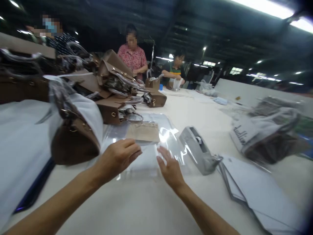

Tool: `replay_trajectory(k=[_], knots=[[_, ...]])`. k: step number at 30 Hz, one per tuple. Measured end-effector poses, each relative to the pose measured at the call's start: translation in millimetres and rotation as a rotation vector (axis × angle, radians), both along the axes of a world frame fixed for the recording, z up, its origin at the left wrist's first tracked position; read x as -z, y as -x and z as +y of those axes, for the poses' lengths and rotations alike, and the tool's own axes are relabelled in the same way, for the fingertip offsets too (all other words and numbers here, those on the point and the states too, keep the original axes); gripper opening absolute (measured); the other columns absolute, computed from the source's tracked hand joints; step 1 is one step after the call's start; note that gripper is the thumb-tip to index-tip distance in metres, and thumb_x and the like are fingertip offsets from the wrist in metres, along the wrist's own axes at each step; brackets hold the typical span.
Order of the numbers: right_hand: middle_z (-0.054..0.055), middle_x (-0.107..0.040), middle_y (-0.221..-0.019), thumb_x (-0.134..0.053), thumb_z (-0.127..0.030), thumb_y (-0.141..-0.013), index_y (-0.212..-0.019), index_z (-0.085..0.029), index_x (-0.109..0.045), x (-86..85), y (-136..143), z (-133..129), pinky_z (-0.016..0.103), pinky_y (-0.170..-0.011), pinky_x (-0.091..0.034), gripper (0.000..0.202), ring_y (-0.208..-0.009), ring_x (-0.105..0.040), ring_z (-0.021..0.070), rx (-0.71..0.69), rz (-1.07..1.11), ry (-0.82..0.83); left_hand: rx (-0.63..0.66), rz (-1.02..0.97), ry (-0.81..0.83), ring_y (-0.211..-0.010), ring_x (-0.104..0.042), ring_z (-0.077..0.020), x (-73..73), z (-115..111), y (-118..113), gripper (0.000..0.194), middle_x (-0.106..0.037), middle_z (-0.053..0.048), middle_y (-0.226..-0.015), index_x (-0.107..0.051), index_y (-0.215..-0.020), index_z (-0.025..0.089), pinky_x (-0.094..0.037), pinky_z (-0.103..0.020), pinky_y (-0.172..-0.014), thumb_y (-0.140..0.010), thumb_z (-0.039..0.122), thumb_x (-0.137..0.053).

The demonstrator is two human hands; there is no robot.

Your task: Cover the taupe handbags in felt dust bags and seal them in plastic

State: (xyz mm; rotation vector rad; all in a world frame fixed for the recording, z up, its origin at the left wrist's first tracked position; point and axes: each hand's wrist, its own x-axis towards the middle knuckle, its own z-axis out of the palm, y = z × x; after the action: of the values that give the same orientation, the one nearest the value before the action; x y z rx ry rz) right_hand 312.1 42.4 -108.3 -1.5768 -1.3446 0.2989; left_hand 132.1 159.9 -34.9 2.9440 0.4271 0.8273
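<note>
My left hand [121, 156] is over the left part of some clear plastic sheets or bags [146, 163], its fingers curled together; whether plastic is pinched in them is hidden. Opposite it, my right hand [170, 167] has its fingers stretched out at the right side of the plastic, holding nothing I can see. A beige flat piece [143, 132] lies on or under the plastic, just beyond both hands. To the right of my right hand is a grey tape dispenser [197, 148]. A brown handbag [75, 140] in a white translucent bag stands left of my left hand.
Several brown handbags [110, 109] with wrapped handles are piled at the back left. White sheets [259, 192] are stacked at the right, near a bagged handbag [271, 137]. Behind the white table [193, 111] are three people, one in a pink patterned shirt [133, 58].
</note>
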Motion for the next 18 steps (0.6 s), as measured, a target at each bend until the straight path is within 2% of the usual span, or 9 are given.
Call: replay_trajectory(k=[2, 3, 5, 7, 8, 11, 13, 16, 18], knots=[[0.002, -0.062, -0.101, -0.05, -0.017, -0.083, -0.107, -0.024, -0.056, -4.8, -0.3, -57.7, 0.027, -0.082, -0.047, 0.026, -0.092, -0.058, 0.0138, -0.083, -0.173, -0.064, 0.019, -0.008, 0.015, -0.07, -0.052, -0.0133, 5.6, 1.3, 1.0, 0.018, -0.054, -0.002, -0.076, -0.058, -0.082, 0.02, -0.041, -0.024, -0.066, -0.087, 0.03, -0.043], [0.001, -0.064, -0.094, -0.05, -0.014, -0.082, -0.107, -0.024, -0.055, -8.1, -5.8, -86.0, 0.023, -0.077, -0.049, 0.027, -0.085, -0.059, 0.0122, -0.059, -0.267, -0.106, 0.03, -0.014, 0.024, -0.071, -0.053, -0.0141, 8.8, 2.4, 1.6, 0.016, -0.055, -0.002, -0.077, -0.058, -0.084, 0.021, -0.042, -0.025, -0.067, -0.086, 0.03, -0.045], [0.001, -0.064, -0.09, -0.052, -0.014, -0.082, -0.104, -0.024, -0.055, -14.1, -29.3, -137.7, 0.023, -0.074, -0.049, 0.025, -0.082, -0.06, 0.0124, 0.169, -0.464, -0.107, 0.045, -0.025, 0.042, -0.073, -0.055, -0.0158, 14.8, 4.6, 2.8, 0.014, -0.057, -0.002, -0.08, -0.057, -0.086, 0.023, -0.043, -0.027, -0.067, -0.084, 0.032, -0.046], [0.007, -0.061, -0.101, -0.052, -0.026, -0.084, -0.111, -0.021, -0.053, -14.9, -67.1, -179.6, 0.03, -0.083, -0.047, 0.027, -0.094, -0.057, 0.0177, 0.435, -0.651, 0.022, 0.039, -0.034, 0.059, -0.074, -0.056, -0.0168, 19.0, 5.3, 3.8, 0.014, -0.057, -0.001, -0.083, -0.057, -0.086, 0.025, -0.043, -0.028, -0.068, -0.083, 0.034, -0.047], [0.011, -0.057, -0.11, -0.051, -0.035, -0.084, -0.117, -0.018, -0.049, -12.0, -88.8, -196.3, 0.036, -0.088, -0.045, 0.037, -0.102, -0.053, 0.0217, 0.521, -0.735, 0.107, 0.029, -0.036, 0.067, -0.075, -0.056, -0.0171, 20.3, 5.1, 4.3, 0.014, -0.058, -0.001, -0.084, -0.057, -0.087, 0.025, -0.044, -0.029, -0.069, -0.083, 0.034, -0.047], [0.023, -0.041, -0.128, -0.045, -0.059, -0.079, -0.129, -0.006, -0.038, 8.6, -148.7, -230.3, 0.051, -0.092, -0.039, 0.073, -0.119, -0.038, 0.0343, 0.738, -0.912, 0.36, -0.007, -0.028, 0.076, -0.077, -0.056, -0.0178, 22.4, 3.0, 5.7, 0.015, -0.058, 0.0, -0.088, -0.056, -0.089, 0.025, -0.044, -0.029, -0.071, -0.083, 0.035, -0.047], [0.026, -0.04, -0.128, -0.042, -0.064, -0.077, -0.129, -0.003, -0.038, 25.3, -174.1, -242.4, 0.055, -0.086, -0.041, 0.08, -0.119, -0.038, 0.0383, 0.805, -0.958, 0.554, -0.02, -0.02, 0.062, -0.08, -0.056, -0.0188, 23.2, 0.7, 6.8, 0.015, -0.059, -0.001, -0.091, -0.056, -0.091, 0.025, -0.044, -0.03, -0.073, -0.083, 0.035, -0.048], [0.02, -0.053, -0.118, -0.037, -0.055, -0.084, -0.119, -0.007, -0.05, 35.9, -186.8, -253.8, 0.045, -0.083, -0.046, 0.06, -0.112, -0.048, 0.0314, 0.674, -0.999, 0.648, -0.011, -0.027, 0.047, -0.083, -0.056, -0.0196, 23.9, -2.6, 7.9, 0.015, -0.06, -0.001, -0.092, -0.056, -0.091, 0.025, -0.044, -0.03, -0.075, -0.082, 0.034, -0.049], [0.011, -0.061, -0.107, -0.034, -0.043, -0.09, -0.109, -0.015, -0.057, 28.2, -185.1, -261.3, 0.034, -0.078, -0.049, 0.042, -0.103, -0.056, 0.0231, 0.585, -1.035, 0.592, 0.001, -0.033, 0.058, -0.081, -0.057, -0.0197, 24.0, -3.6, 6.9, 0.015, -0.06, -0.002, -0.091, -0.056, -0.09, 0.024, -0.044, -0.029, -0.074, -0.083, 0.034, -0.048]])
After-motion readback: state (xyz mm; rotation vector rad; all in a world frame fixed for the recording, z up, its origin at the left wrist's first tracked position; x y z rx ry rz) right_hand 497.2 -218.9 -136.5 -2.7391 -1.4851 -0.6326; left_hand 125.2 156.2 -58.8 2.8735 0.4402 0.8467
